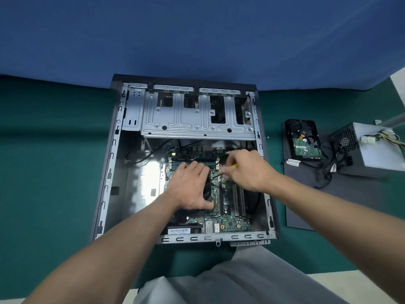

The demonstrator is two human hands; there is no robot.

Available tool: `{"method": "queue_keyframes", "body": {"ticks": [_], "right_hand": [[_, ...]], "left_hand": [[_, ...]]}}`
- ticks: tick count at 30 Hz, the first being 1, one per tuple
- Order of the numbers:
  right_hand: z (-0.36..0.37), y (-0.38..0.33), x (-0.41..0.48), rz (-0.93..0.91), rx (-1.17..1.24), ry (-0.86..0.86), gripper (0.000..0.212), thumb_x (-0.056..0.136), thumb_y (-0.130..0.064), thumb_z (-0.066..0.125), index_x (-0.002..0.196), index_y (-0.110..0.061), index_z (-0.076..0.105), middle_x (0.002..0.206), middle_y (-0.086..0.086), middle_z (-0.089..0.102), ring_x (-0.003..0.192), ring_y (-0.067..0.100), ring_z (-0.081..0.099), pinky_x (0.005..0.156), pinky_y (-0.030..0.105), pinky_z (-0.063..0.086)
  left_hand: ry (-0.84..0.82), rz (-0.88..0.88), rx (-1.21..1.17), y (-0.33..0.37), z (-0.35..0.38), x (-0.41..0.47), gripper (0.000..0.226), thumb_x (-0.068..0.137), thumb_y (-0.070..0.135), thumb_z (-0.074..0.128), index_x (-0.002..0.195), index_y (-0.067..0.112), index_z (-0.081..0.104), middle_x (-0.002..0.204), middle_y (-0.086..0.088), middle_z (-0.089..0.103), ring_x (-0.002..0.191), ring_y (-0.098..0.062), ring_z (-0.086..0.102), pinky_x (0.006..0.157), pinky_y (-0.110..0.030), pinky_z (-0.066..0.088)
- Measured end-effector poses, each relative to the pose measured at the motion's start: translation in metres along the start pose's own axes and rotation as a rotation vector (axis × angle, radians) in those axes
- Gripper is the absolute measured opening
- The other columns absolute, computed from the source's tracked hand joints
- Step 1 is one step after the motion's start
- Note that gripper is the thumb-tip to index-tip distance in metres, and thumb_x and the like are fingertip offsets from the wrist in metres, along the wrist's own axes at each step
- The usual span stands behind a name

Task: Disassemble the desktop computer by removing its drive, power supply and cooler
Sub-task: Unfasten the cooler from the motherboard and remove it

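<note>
The open computer case [109, 163] lies flat on the green table, its green motherboard [230, 218] showing inside. My left hand [188, 185] lies flat with spread fingers on top of the black cooler [207, 191], hiding most of it. My right hand [247, 170] grips a yellow-handled screwdriver [234, 166] whose tip points down at the board just right of the cooler. The removed hard drive [304, 141] and the grey power supply [377, 148] lie outside the case at the right.
A dark case side panel [306, 194] lies on the table to the right, under the drive and power supply with their black cables [324, 174]. An empty silver drive cage [192, 115] fills the far end of the case. A blue wall stands behind.
</note>
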State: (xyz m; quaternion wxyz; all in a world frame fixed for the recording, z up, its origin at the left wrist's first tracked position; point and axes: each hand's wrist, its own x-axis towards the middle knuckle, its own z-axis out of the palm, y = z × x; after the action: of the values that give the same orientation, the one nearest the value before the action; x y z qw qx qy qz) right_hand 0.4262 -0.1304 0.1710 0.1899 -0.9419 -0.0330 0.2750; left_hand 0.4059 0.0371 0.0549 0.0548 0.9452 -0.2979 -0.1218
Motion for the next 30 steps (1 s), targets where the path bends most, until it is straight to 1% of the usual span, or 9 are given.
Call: {"method": "queue_keyframes", "body": {"ticks": [4,8,12,16,18,22,26,28,30], "right_hand": [[0.009,0.026,-0.026,0.042,0.096,0.189,0.020,0.087,-0.043,0.065,0.076,-0.028,0.057,0.064,-0.004,0.056,0.054,0.009,0.048,0.050,0.026,0.035],[0.019,0.030,-0.044,-0.007,0.103,0.220,0.019,0.087,-0.041,0.066,0.074,-0.029,0.057,0.055,-0.004,0.052,0.043,0.010,0.044,0.047,0.026,0.036],[0.024,0.029,-0.050,-0.054,0.060,0.218,0.016,0.091,-0.036,0.060,0.077,-0.031,0.052,0.063,-0.002,0.056,0.056,0.018,0.052,0.058,0.029,0.046],[0.030,0.030,-0.050,-0.092,0.031,0.249,0.011,0.091,-0.032,0.057,0.085,-0.023,0.059,0.068,0.000,0.055,0.064,0.023,0.053,0.058,0.028,0.040],[0.031,0.031,-0.049,-0.108,0.038,0.247,0.011,0.090,-0.031,0.055,0.083,-0.024,0.057,0.068,0.000,0.055,0.065,0.024,0.054,0.057,0.028,0.039],[0.035,0.033,-0.046,-0.131,0.024,0.247,0.007,0.089,-0.030,0.056,0.084,-0.026,0.058,0.058,-0.010,0.042,0.061,0.021,0.050,0.056,0.027,0.036],[0.038,0.033,-0.044,-0.152,0.001,0.247,0.007,0.089,-0.032,0.057,0.084,-0.027,0.058,0.057,-0.011,0.040,0.062,0.021,0.050,0.055,0.028,0.035],[0.037,0.033,-0.043,-0.153,0.001,0.239,0.007,0.089,-0.033,0.056,0.083,-0.028,0.057,0.058,-0.010,0.040,0.062,0.021,0.050,0.055,0.028,0.035],[0.037,0.033,-0.042,-0.153,-0.008,0.228,0.008,0.089,-0.033,0.056,0.082,-0.029,0.055,0.057,-0.010,0.041,0.062,0.022,0.050,0.056,0.028,0.036]], "left_hand": [[-0.063,-0.004,-0.002,0.000,-0.002,0.000,0.095,0.061,0.087,0.040,0.124,0.016,0.038,0.124,-0.003,0.050,0.112,-0.020,0.043,0.102,-0.041,0.032],[-0.100,-0.029,-0.010,0.004,-0.005,0.000,0.091,0.064,0.084,0.052,0.124,0.016,0.036,0.125,-0.003,0.048,0.113,-0.020,0.042,0.105,-0.040,0.029],[-0.096,-0.051,-0.005,0.007,-0.008,-0.003,0.090,0.064,0.082,0.054,0.122,0.016,0.036,0.122,-0.002,0.047,0.108,-0.018,0.040,0.101,-0.037,0.029],[-0.128,-0.081,-0.004,0.010,-0.010,-0.004,0.089,0.064,0.081,0.056,0.123,0.017,0.035,0.122,0.000,0.046,0.108,-0.017,0.039,0.101,-0.036,0.030],[-0.145,-0.110,-0.012,0.012,-0.012,-0.003,0.090,0.063,0.081,0.056,0.124,0.018,0.034,0.123,0.000,0.045,0.110,-0.018,0.039,0.102,-0.037,0.028],[-0.199,-0.204,-0.034,0.019,-0.012,-0.003,0.099,0.063,0.077,0.063,0.135,0.019,0.027,0.134,-0.002,0.037,0.124,-0.021,0.033,0.111,-0.043,0.019],[-0.245,-0.299,-0.086,0.026,-0.013,-0.002,0.106,0.066,0.068,0.070,0.144,0.021,0.017,0.153,-0.004,0.017,0.142,-0.026,0.015,0.117,-0.047,0.004],[-0.245,-0.319,-0.113,0.028,-0.012,-0.004,0.106,0.068,0.065,0.071,0.147,0.021,0.014,0.156,-0.004,0.012,0.144,-0.026,0.011,0.118,-0.046,0.002],[-0.232,-0.324,-0.131,0.028,-0.012,-0.005,0.106,0.069,0.064,0.071,0.148,0.021,0.014,0.156,-0.004,0.012,0.144,-0.025,0.011,0.118,-0.045,0.003]]}}
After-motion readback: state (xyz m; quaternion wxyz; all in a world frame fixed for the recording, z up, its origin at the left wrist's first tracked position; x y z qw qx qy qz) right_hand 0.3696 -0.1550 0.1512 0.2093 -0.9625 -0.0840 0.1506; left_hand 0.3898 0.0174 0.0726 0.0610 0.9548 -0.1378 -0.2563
